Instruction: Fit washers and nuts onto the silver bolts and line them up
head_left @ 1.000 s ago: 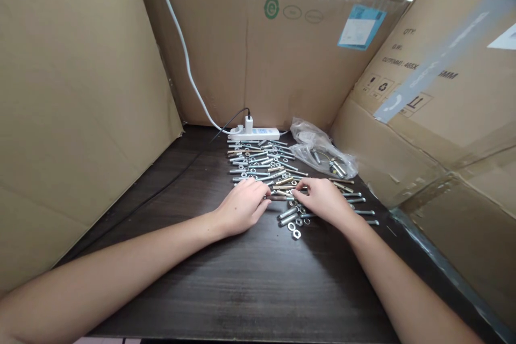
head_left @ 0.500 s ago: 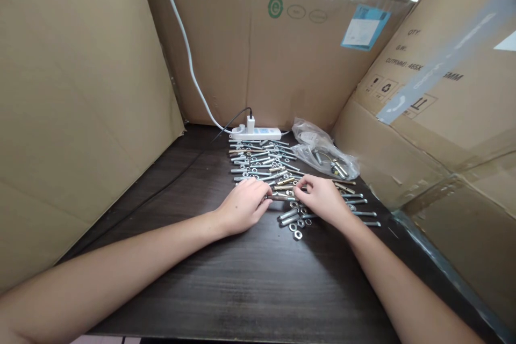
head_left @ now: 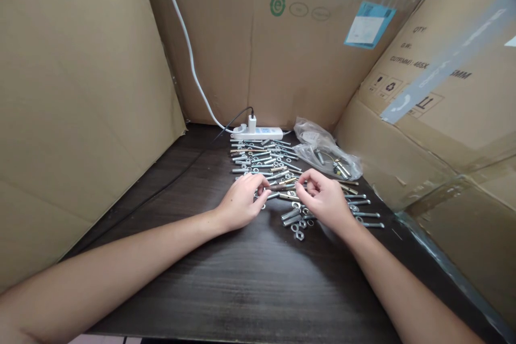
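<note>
My left hand [head_left: 242, 201] is closed, with its thumb and index finger pinched at the left end of a dark, thin bolt [head_left: 279, 187]. The bolt points right, above the other hardware. Facing it, my right hand [head_left: 325, 199] has its fingers curled and its fingertips close to the bolt's right end. What the right fingertips hold, if anything, is hidden. Below the hands lie a brass-coloured sleeve [head_left: 288, 197], several silver sleeves [head_left: 291, 218] and loose hex nuts [head_left: 299, 236] with washers. Long silver bolts [head_left: 373, 224] stick out beyond my right wrist.
Rows of bolts, sleeves and washers [head_left: 252, 159] cover the table behind my hands. A white power strip [head_left: 264, 133] with a plugged-in charger stands at the back. Right of it lies a clear plastic bag [head_left: 322, 148] with hardware. Cardboard walls [head_left: 217, 43] enclose three sides. A black cable [head_left: 177, 178] crosses the left.
The dark bolt between my hands has shifted slightly up and away from me. A silver and a brass-coloured piece now show below it. The view has shifted a little.
</note>
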`<action>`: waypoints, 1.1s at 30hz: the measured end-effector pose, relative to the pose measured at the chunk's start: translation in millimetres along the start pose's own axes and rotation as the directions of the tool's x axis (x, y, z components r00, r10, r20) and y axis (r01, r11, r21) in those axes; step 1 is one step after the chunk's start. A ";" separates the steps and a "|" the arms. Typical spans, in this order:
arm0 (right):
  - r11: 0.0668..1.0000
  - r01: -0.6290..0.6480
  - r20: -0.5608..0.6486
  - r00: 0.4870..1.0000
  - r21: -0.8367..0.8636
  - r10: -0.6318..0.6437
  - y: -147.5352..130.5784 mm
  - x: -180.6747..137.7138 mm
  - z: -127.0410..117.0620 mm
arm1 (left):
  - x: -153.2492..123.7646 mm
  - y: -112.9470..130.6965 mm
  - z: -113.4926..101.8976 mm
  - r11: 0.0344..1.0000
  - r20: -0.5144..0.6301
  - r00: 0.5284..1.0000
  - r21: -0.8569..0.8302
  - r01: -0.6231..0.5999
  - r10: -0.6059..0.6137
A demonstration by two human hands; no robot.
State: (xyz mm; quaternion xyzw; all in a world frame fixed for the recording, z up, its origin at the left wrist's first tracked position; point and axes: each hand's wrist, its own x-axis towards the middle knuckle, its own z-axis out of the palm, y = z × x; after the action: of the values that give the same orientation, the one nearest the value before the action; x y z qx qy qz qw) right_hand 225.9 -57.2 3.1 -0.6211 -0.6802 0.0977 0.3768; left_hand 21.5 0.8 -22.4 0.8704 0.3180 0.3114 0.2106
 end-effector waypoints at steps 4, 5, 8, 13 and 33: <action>1.000 0.021 0.028 0.999 0.012 -0.021 -1.3 -0.6 3.1 | 0.2 -0.9 0.2 1.000 -0.001 1.000 -0.023 0.013 -0.013; 1.000 0.019 0.028 0.999 0.016 -0.020 -1.2 -0.7 3.8 | 0.2 -0.8 0.2 0.999 -0.005 1.000 -0.029 0.016 -0.016; 1.000 0.012 0.023 1.000 0.025 -0.013 -0.2 -1.0 4.5 | 0.4 0.2 -0.2 0.998 -0.025 0.999 -0.053 0.026 -0.027; 0.996 0.021 0.019 1.000 0.084 -0.023 -0.8 -2.7 2.5 | -0.1 0.7 -0.3 0.992 -0.041 0.997 -0.110 0.055 -0.060; 0.958 0.072 0.054 0.994 0.279 -0.091 -8.3 -11.2 4.6 | -4.0 3.7 1.9 0.928 -0.023 0.997 -0.367 0.062 -0.076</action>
State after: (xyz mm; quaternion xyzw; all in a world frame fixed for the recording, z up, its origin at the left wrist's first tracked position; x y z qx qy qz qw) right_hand 216.0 -67.6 0.4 -0.5303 -0.6971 0.1965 0.4407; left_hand 21.9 -4.9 -23.4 0.7984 0.2887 0.3736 0.3737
